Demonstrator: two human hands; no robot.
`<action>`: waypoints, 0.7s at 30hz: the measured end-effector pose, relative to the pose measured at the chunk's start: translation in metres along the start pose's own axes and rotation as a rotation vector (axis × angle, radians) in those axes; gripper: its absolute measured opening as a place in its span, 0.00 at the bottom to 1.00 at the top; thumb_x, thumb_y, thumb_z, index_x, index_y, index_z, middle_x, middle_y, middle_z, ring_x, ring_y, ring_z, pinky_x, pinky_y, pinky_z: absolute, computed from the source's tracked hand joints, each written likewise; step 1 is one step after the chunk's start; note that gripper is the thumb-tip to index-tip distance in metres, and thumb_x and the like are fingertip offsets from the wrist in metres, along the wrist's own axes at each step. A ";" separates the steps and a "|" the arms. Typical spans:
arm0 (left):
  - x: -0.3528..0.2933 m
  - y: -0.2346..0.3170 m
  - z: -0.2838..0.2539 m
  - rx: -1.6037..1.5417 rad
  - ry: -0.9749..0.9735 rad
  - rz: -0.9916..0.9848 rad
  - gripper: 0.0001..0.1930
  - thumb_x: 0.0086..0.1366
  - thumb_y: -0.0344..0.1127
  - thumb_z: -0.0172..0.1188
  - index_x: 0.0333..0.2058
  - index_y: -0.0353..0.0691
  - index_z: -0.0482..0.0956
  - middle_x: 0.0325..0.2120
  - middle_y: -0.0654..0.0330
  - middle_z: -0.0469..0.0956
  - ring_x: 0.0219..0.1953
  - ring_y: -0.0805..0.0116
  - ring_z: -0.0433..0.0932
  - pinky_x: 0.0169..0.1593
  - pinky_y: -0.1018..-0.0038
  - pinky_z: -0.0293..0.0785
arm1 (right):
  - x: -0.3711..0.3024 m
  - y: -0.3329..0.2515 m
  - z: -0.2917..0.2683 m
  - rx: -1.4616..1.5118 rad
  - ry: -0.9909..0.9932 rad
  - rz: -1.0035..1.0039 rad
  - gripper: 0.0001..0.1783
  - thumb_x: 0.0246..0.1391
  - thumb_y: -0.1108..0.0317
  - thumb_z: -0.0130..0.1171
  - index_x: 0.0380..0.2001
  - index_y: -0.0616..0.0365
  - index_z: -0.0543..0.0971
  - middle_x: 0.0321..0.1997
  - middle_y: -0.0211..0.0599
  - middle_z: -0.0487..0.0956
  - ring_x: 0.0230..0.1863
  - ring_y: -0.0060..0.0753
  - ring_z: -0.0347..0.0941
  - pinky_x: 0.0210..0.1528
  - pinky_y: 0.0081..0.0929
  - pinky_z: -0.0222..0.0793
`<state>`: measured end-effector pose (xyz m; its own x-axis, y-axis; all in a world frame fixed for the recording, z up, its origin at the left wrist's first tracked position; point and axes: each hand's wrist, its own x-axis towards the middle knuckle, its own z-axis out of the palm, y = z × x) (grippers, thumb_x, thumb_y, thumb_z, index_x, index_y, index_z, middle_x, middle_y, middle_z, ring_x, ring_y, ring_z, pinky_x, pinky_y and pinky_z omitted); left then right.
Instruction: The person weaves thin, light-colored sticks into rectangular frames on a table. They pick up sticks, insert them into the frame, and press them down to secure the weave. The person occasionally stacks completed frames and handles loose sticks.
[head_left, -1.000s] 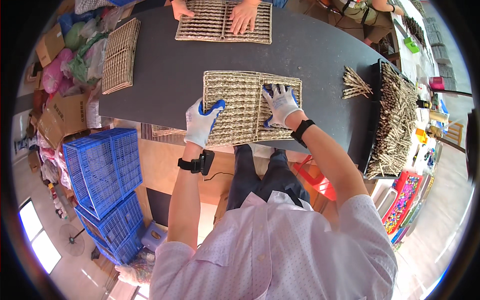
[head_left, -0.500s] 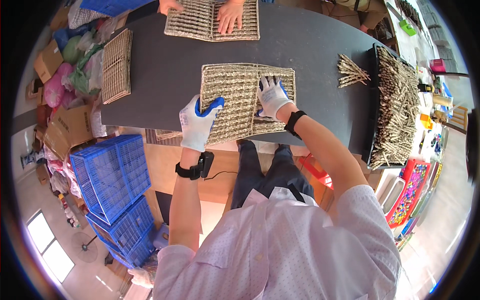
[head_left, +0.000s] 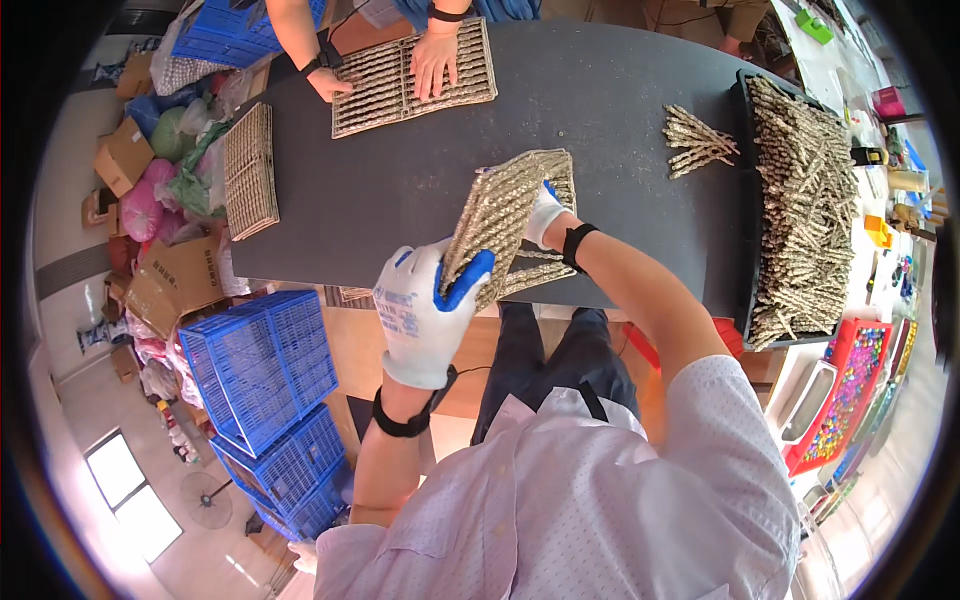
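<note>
Together, both gloved hands, left [head_left: 428,310] and right [head_left: 545,215], grip a tilted, rough woven-stick mat [head_left: 510,220].

You work in bright, even daylight. A window [head_left: 128,490] at the lower left is blown out to plain white, and the pale floor beside it is washed out too. The dark table [head_left: 400,180] takes the light softly, with only faint, short shadows under what lies on it and no hard glare. Your white shirt [head_left: 580,500] reads bright but keeps its fine pattern. The fisheye bends the table's edges and squeezes everything near the rim, beyond which a black ring closes the picture. The middle is sharp; your left hand [head_left: 425,310], close to the lens, looks slightly soft and oversized.
</note>
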<state>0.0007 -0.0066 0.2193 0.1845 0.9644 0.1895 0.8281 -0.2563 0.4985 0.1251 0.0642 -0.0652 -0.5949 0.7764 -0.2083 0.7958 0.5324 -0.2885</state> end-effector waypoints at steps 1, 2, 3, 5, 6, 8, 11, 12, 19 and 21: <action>0.002 0.010 0.000 0.028 -0.007 0.012 0.13 0.49 0.36 0.70 0.31 0.38 0.79 0.24 0.55 0.79 0.25 0.53 0.74 0.30 0.63 0.68 | 0.005 0.002 0.020 0.074 0.120 0.011 0.25 0.59 0.51 0.47 0.57 0.48 0.70 0.63 0.32 0.68 0.63 0.43 0.62 0.63 0.49 0.54; 0.002 0.018 0.000 0.072 -0.023 0.026 0.14 0.50 0.39 0.70 0.32 0.38 0.79 0.22 0.57 0.78 0.25 0.55 0.73 0.31 0.63 0.67 | 0.005 0.004 0.029 0.095 0.229 0.020 0.25 0.60 0.52 0.46 0.59 0.47 0.69 0.64 0.29 0.67 0.64 0.42 0.61 0.64 0.49 0.53; 0.002 0.026 0.002 0.112 -0.030 0.057 0.14 0.49 0.38 0.70 0.32 0.38 0.79 0.22 0.56 0.77 0.25 0.55 0.73 0.31 0.63 0.67 | 0.007 0.005 0.039 0.055 0.334 0.024 0.25 0.62 0.53 0.44 0.61 0.45 0.67 0.66 0.27 0.65 0.65 0.41 0.60 0.65 0.48 0.52; -0.003 0.043 0.005 0.209 -0.036 0.091 0.16 0.48 0.38 0.71 0.33 0.36 0.80 0.22 0.53 0.76 0.25 0.55 0.73 0.30 0.63 0.68 | 0.000 0.000 0.001 -0.820 0.636 0.163 0.32 0.56 0.54 0.49 0.63 0.53 0.60 0.66 0.41 0.61 0.64 0.48 0.58 0.64 0.48 0.53; -0.005 0.053 0.005 0.237 -0.053 0.095 0.15 0.48 0.37 0.71 0.33 0.37 0.80 0.22 0.55 0.77 0.27 0.55 0.73 0.32 0.62 0.67 | -0.011 -0.009 -0.029 -0.372 0.470 0.089 0.38 0.51 0.54 0.56 0.63 0.57 0.59 0.62 0.46 0.62 0.62 0.51 0.59 0.62 0.50 0.54; -0.005 0.067 0.011 0.276 -0.065 0.113 0.15 0.48 0.38 0.70 0.33 0.38 0.80 0.22 0.56 0.77 0.27 0.56 0.72 0.34 0.63 0.67 | -0.014 -0.014 -0.038 -0.008 0.325 0.070 0.49 0.39 0.52 0.68 0.62 0.59 0.58 0.59 0.48 0.64 0.60 0.50 0.60 0.60 0.51 0.57; -0.001 0.083 0.015 0.341 -0.113 0.162 0.15 0.50 0.39 0.69 0.35 0.38 0.80 0.22 0.58 0.76 0.27 0.58 0.72 0.35 0.64 0.67 | -0.002 -0.011 -0.037 0.022 0.255 0.125 0.49 0.40 0.53 0.68 0.62 0.58 0.58 0.60 0.46 0.64 0.60 0.48 0.60 0.61 0.50 0.56; 0.000 0.089 0.017 0.361 -0.129 0.176 0.15 0.50 0.39 0.69 0.35 0.38 0.80 0.22 0.58 0.76 0.27 0.58 0.72 0.34 0.64 0.67 | -0.002 -0.013 -0.037 0.024 0.180 0.158 0.49 0.39 0.52 0.69 0.62 0.58 0.58 0.60 0.44 0.64 0.61 0.46 0.60 0.62 0.50 0.55; 0.004 0.096 0.027 0.440 -0.174 0.207 0.18 0.49 0.40 0.67 0.39 0.39 0.78 0.22 0.60 0.74 0.28 0.61 0.72 0.34 0.66 0.67 | -0.003 -0.008 -0.045 -0.098 0.207 0.092 0.30 0.56 0.56 0.49 0.60 0.56 0.64 0.60 0.44 0.67 0.65 0.48 0.58 0.65 0.60 0.49; 0.010 0.095 0.026 0.445 -0.132 0.190 0.15 0.52 0.41 0.68 0.36 0.39 0.79 0.22 0.58 0.77 0.28 0.60 0.73 0.34 0.65 0.67 | -0.002 -0.007 -0.043 -0.021 0.163 0.120 0.51 0.39 0.47 0.68 0.64 0.55 0.57 0.62 0.42 0.63 0.68 0.50 0.53 0.66 0.65 0.40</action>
<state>0.0953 -0.0201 0.2462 0.3957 0.9106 0.1194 0.9136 -0.4036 0.0504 0.1254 0.0730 -0.0223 -0.4704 0.8783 -0.0853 0.8633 0.4380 -0.2505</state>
